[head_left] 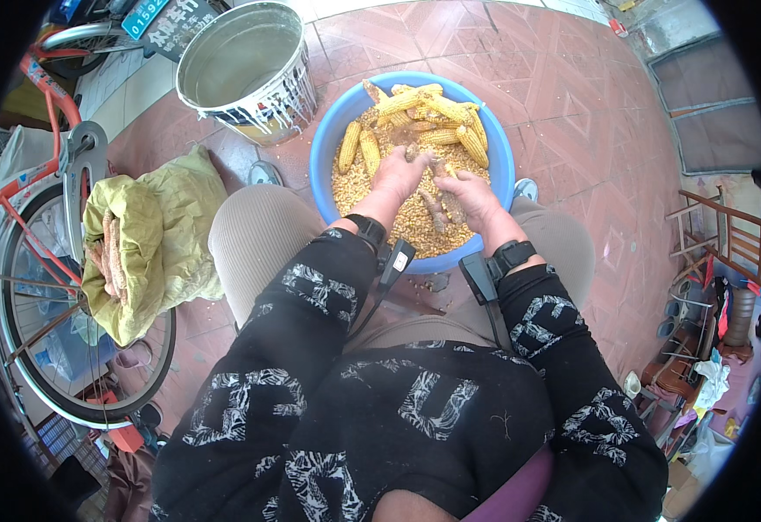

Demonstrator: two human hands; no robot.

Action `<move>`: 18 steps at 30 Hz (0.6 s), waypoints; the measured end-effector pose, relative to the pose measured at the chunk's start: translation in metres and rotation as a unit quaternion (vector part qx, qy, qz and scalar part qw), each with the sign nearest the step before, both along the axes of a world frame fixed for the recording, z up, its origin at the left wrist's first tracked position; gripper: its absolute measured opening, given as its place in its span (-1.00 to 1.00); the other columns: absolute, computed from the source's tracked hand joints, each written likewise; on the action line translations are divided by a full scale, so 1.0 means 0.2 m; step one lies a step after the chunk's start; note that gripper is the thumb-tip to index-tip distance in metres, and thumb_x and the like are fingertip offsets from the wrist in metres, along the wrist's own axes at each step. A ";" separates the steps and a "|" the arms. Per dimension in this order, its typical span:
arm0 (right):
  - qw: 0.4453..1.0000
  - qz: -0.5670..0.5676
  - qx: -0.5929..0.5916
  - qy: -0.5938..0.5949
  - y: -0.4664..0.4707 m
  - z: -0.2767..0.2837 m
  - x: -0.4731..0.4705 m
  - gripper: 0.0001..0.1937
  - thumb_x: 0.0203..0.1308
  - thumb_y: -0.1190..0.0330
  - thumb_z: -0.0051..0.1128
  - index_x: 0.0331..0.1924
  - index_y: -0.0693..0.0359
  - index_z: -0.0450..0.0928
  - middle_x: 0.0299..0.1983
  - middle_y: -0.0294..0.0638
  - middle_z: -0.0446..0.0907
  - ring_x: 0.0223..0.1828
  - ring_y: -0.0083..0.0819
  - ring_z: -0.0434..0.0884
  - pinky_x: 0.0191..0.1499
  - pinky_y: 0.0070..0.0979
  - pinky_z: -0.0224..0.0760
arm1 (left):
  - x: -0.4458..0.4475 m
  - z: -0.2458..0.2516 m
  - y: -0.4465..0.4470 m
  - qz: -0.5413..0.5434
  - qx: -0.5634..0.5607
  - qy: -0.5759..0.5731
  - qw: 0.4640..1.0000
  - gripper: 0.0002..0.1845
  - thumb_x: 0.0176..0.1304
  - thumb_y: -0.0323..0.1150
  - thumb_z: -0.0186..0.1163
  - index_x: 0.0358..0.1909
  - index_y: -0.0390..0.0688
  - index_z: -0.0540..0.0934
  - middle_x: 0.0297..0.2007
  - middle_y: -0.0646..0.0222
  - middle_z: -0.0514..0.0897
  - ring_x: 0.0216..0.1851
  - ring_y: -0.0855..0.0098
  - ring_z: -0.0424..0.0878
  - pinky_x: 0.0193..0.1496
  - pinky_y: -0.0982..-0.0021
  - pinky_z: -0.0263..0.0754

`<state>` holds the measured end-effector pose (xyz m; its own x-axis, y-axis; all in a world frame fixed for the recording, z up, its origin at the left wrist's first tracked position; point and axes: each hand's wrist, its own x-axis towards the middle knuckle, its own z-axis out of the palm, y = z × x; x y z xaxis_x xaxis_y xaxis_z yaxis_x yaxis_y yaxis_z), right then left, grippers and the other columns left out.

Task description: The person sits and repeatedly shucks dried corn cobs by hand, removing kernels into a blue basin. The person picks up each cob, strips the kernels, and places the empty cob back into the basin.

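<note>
A round blue plastic basin (322, 176) stands on the floor between my knees. Loose corn kernels (413, 230) fill its lower part, and several yellow corn cobs (442, 107) lie heaped at its far side. My left hand (401, 171) is over the middle of the basin, its fingertips at a partly bared cob (413, 153). To its right, my right hand (473, 197) is curled round a mostly stripped corn cob (444, 171). Below my hands, further bare cobs (434, 212) rest on the kernels. Whether the left fingers grip their cob is hard to tell.
A paint-streaked bucket (263, 107) stands beyond the basin to the left. Nearer on the left are a yellow-green woven sack (181, 222) holding bare cobs (114, 254) and a red bicycle (47, 163). A wooden chair (723, 231) and piled clutter line the right side.
</note>
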<state>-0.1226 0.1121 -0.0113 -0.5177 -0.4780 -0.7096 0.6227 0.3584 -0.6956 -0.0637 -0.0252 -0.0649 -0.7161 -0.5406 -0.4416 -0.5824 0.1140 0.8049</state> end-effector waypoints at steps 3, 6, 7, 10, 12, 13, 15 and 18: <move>1.000 0.001 0.002 0.001 0.00 0.00 0.00 -0.79 0.10 0.36 0.14 -0.19 0.19 0.43 -0.43 -0.25 0.53 -0.55 -0.46 0.54 -0.60 -0.46 0.37 | -0.03 -0.09 -0.04 0.042 0.096 0.046 0.993 -0.46 0.16 -0.08 0.18 0.00 -0.35 0.45 -0.22 0.13 0.58 -0.17 0.29 0.53 -0.03 0.36 0.41; 1.000 -0.011 0.003 -0.015 0.00 0.00 -0.01 -0.78 0.09 0.37 0.16 -0.19 0.19 0.43 -0.43 -0.25 0.53 -0.55 -0.46 0.54 -0.61 -0.47 0.37 | -0.02 -0.08 -0.04 0.024 0.131 0.038 0.990 -0.57 0.22 -0.09 0.12 -0.11 -0.29 0.49 -0.39 0.28 0.55 -0.43 0.41 0.51 -0.31 0.37 0.46; 1.000 -0.011 -0.001 -0.012 0.00 0.00 -0.01 -0.78 0.09 0.37 0.16 -0.19 0.20 0.43 -0.43 -0.25 0.53 -0.55 -0.46 0.53 -0.61 -0.47 0.36 | -0.01 -0.05 -0.03 0.039 0.178 0.039 0.982 -0.59 0.23 -0.09 0.10 -0.13 -0.26 0.48 -0.42 0.32 0.53 -0.49 0.45 0.49 -0.41 0.38 0.44; 1.000 -0.009 0.002 -0.006 0.00 0.00 -0.01 -0.78 0.09 0.37 0.16 -0.20 0.22 0.44 -0.43 -0.25 0.53 -0.55 -0.46 0.53 -0.62 -0.48 0.36 | 0.01 0.05 0.01 0.102 0.290 0.067 0.949 -0.66 0.26 -0.09 0.07 -0.16 -0.17 0.43 -0.48 0.37 0.48 -0.63 0.51 0.38 -0.63 0.43 0.29; 1.000 -0.010 0.005 -0.001 0.00 0.00 -0.01 -0.79 0.09 0.37 0.16 -0.21 0.22 0.45 -0.43 -0.25 0.53 -0.55 -0.46 0.53 -0.62 -0.48 0.36 | 0.02 0.11 0.01 0.119 0.328 0.082 0.934 -0.71 0.27 -0.11 0.06 -0.18 -0.12 0.38 -0.51 0.39 0.44 -0.69 0.53 0.30 -0.70 0.48 0.18; 1.000 -0.012 0.005 0.002 0.00 0.00 -0.01 -0.79 0.09 0.37 0.16 -0.21 0.23 0.45 -0.43 -0.25 0.53 -0.55 -0.46 0.53 -0.62 -0.48 0.36 | 0.01 0.12 0.00 0.113 0.334 0.084 0.932 -0.73 0.27 -0.13 0.06 -0.19 -0.10 0.36 -0.53 0.40 0.41 -0.70 0.55 0.27 -0.71 0.50 0.14; 1.000 -0.013 0.004 0.003 0.00 0.00 0.00 -0.79 0.08 0.37 0.17 -0.22 0.23 0.45 -0.43 -0.24 0.53 -0.56 -0.45 0.53 -0.63 -0.47 0.36 | 0.01 0.13 -0.02 0.116 0.374 0.091 0.916 -0.78 0.28 -0.17 0.05 -0.22 -0.07 0.33 -0.56 0.42 0.37 -0.73 0.58 0.20 -0.72 0.53 0.06; 1.000 -0.014 0.004 0.002 0.00 0.01 0.00 -0.79 0.08 0.38 0.17 -0.22 0.23 0.45 -0.44 -0.23 0.53 -0.56 -0.45 0.53 -0.63 -0.47 0.35 | 0.01 0.12 -0.03 0.134 0.440 0.094 0.883 -0.83 0.28 -0.22 0.04 -0.29 -0.06 0.32 -0.59 0.45 0.33 -0.76 0.61 0.12 -0.73 0.54 -0.02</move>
<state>-0.1225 0.1118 -0.0096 -0.5335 -0.4567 -0.7119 0.6305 0.3462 -0.6947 -0.0622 -0.0306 -0.0419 -0.7203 -0.2083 -0.6616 -0.3403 -0.7251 0.5987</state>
